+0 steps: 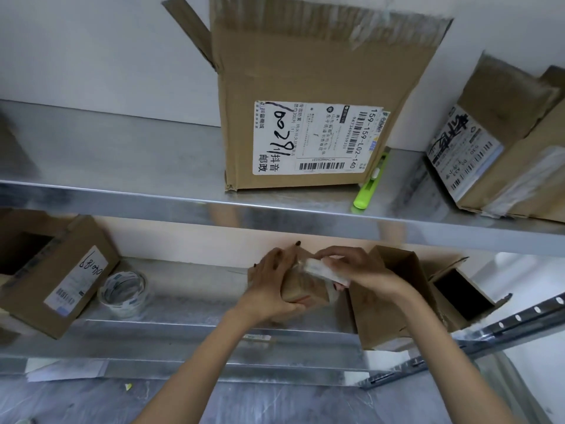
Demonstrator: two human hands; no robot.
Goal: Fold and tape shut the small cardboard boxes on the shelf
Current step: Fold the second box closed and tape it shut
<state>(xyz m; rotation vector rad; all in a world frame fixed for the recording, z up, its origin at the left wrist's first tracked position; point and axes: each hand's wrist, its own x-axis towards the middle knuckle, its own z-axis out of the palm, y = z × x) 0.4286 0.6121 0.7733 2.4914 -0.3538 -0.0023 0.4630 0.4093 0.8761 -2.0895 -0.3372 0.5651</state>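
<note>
Our left hand (275, 283) grips the small box (305, 290), fingers curled over its top and thumb at its near side. Our right hand (357, 270) pinches a pale strip of tape (324, 268) at the box's top edge. The box is at the lower shelf (189, 304), with a tape roll (123, 293) well to its left and an open box (391, 301) just beside it on the right. Above, a green knife (371, 182) lies beside a large labelled box (321, 87).

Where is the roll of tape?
In the head view, the tape roll sits on the lower shelf, left of the left hand and next to the labelled box.
</note>
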